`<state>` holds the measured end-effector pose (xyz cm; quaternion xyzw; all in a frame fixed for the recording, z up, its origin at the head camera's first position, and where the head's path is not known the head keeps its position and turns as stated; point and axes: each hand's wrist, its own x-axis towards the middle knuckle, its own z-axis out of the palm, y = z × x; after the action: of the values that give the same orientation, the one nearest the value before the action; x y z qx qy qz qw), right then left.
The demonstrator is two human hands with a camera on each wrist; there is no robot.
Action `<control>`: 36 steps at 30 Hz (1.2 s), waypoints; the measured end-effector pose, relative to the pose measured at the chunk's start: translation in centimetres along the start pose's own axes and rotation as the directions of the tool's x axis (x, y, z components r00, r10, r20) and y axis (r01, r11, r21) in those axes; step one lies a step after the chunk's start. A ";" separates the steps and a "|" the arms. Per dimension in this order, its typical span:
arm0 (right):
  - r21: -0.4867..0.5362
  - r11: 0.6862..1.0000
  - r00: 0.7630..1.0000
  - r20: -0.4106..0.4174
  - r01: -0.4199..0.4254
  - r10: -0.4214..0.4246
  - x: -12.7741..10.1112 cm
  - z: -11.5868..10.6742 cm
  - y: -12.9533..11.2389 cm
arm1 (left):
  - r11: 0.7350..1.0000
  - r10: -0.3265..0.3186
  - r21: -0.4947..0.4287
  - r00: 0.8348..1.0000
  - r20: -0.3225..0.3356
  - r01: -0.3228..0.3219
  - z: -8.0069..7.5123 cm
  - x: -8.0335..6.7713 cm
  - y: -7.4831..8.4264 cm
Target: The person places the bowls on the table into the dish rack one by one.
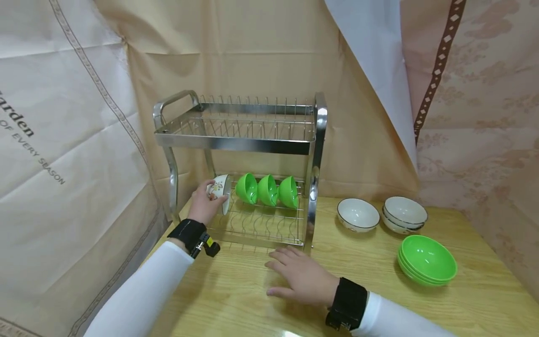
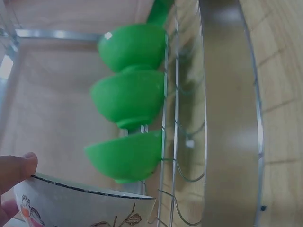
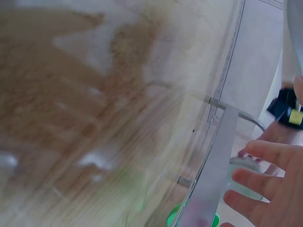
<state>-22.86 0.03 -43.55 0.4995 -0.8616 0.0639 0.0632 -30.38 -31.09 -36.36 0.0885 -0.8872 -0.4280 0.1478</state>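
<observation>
My left arm, in a white sleeve, stretches forward, and my left hand [image 1: 204, 206] reaches into the lower tier of a metal dish rack [image 1: 236, 141]. My right arm comes in from the lower right; my right hand [image 1: 305, 278] is palm down in front of the rack, fingers pointing forward and to the left. I cannot tell whether it rests on the wooden desk [image 1: 236, 285] or hovers just above it. A black strap [image 1: 191, 234] circles my left wrist and another my right.

The rack's upper tier overhangs my left hand, with its thin wire dividers. Just right of that hand, three green bowls [image 1: 267, 190] stand on edge in a row, rims facing right. The front rail of the lower tier lies just beyond my right fingertips. Farther right of my right hand, on the desk, are a single white bowl [image 1: 358, 215], a stack of white bowls [image 1: 405, 215] and, nearer me, a stack of green bowls [image 1: 427, 260].

My left thumb and fingers pinch a floral white bowl [image 1: 219, 187] by its rim, holding it tilted on edge beside the green row, its opening also facing right. My right hand is spread loosely, fingers apart, holding nothing.
</observation>
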 end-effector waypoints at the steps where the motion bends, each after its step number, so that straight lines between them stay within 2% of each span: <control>1: -0.001 1.000 1.000 0.008 0.001 -0.001 0.0 0.1 0.0 | 1.000 -0.003 0.010 1.000 0.005 0.003 0.4 0.5 0.0; 8: -0.020 0.999 0.999 0.025 0.042 -0.041 -0.1 0.3 -0.2 | 0.991 -0.031 0.128 1.000 -0.001 0.030 2.5 3.6 -0.5; 13: 0.018 0.998 0.997 0.063 0.052 -0.053 -0.4 0.2 -0.4 | 0.987 -0.043 0.155 0.999 -0.005 0.043 3.2 4.9 -1.2; 25: -0.012 0.998 0.997 0.035 0.063 -0.063 -0.9 0.3 -0.3 | 0.989 -0.076 0.130 0.997 -0.011 0.076 3.6 6.8 -0.1; 36: -0.010 0.999 0.998 0.040 0.044 -0.043 -1.3 0.1 0.1 | 0.990 -0.104 0.092 0.995 -0.004 0.103 4.1 8.9 -0.9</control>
<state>-22.32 1.14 -43.86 0.5190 -0.8520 0.0479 0.0501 -40.12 -31.16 -37.87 0.1409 -0.9003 -0.3938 0.1206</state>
